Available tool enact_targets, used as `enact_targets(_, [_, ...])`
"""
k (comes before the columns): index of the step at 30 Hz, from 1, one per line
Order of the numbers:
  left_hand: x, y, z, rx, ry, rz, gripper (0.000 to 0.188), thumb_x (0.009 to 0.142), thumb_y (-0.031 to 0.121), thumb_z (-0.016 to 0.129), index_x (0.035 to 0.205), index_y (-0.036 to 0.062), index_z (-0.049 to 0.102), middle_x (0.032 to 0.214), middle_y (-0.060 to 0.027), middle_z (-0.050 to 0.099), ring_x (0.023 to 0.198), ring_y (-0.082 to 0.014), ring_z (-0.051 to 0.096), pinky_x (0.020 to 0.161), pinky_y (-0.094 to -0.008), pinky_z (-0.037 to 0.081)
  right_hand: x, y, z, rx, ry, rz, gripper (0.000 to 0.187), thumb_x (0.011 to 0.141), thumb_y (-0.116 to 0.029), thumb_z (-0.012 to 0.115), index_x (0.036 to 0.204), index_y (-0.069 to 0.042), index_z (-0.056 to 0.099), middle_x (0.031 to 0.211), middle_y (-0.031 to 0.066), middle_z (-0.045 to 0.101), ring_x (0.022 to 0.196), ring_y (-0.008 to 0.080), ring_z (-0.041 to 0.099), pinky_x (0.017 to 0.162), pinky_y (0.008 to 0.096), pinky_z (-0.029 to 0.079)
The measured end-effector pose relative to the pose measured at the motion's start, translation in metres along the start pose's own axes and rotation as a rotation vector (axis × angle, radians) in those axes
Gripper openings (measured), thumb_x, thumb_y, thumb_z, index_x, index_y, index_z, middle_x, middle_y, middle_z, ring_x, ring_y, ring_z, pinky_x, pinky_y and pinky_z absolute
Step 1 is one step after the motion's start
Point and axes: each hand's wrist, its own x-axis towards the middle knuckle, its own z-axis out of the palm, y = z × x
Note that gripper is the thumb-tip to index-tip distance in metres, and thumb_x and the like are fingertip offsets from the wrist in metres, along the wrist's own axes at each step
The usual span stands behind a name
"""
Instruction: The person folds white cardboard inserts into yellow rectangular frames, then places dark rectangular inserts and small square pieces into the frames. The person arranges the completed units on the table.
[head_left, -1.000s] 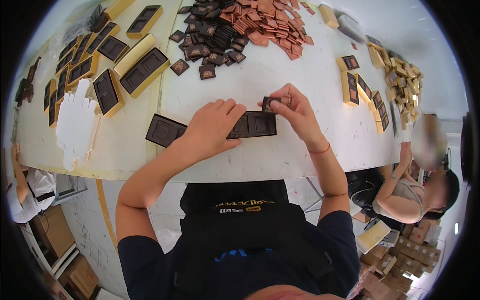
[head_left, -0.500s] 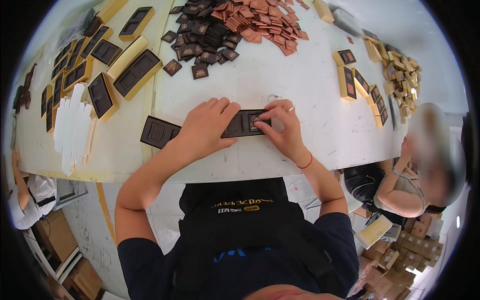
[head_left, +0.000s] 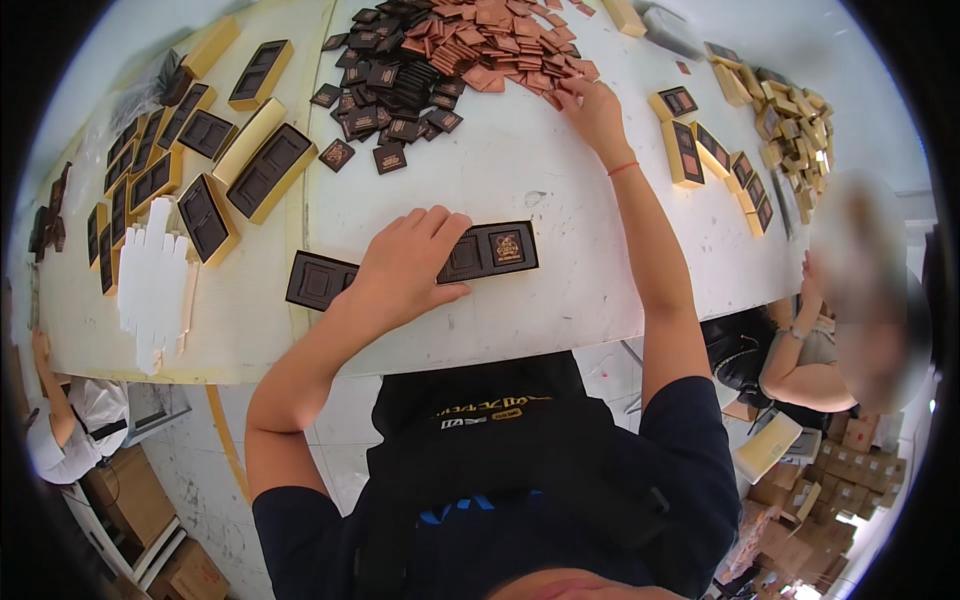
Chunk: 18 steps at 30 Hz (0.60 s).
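Left hand (head_left: 400, 262): laid palm-down across a dark sectioned tray (head_left: 465, 262); the fingers are bent over the far edge, the thumb is set by the near edge, and the tray is held between them. Tray: placed on the white table (head_left: 560, 300) in front of the torso; its rightmost section is filled by one dark square piece (head_left: 507, 248). Second dark tray (head_left: 318, 280): angled at the left, partly covered by the left hand and wrist.

Right hand (head_left: 598, 118): extended to the near edge of a heap of copper-coloured squares (head_left: 500, 45); the thumb and fingers are drawn close together, and whether a square is pinched cannot be told.

Dark squares (head_left: 385, 90): heaped left of the copper ones. Gold boxes with dark inserts (head_left: 270, 172): grouped at the left.
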Motion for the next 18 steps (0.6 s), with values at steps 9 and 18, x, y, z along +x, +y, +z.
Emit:
enact_targets(9, [-0.002, -0.002, -0.004, 0.004, -0.008, -0.005, 0.074, 0.071, 0.029, 0.087, 0.132, 0.0079, 0.051, 0.111, -0.0097, 0.057, 0.104, -0.0296, 0.057, 0.090, -0.0403, 0.049, -0.069, -0.094, -0.066, 1.213, -0.229, 0.631, 0.027, 0.107, -0.018, 0.050, 0.122, 0.003, 0.060, 0.095, 0.0071, 0.068, 0.074, 0.0088, 0.067, 0.056, 0.0193, 0.048])
enact_targets(18, [-0.002, -0.002, -0.002, 0.003, 0.012, -0.001, 0.072, 0.071, 0.027, 0.087, 0.131, 0.0080, 0.052, 0.112, -0.0089, 0.058, 0.104, -0.0295, 0.057, 0.090, -0.0398, 0.049, -0.127, -0.151, -0.079, 1.121, -0.486, 0.220, 0.030, 0.097, -0.001, 0.060, 0.127, -0.001, 0.062, 0.104, 0.0070, 0.069, 0.084, 0.0104, 0.066, 0.070, 0.0242, 0.053])
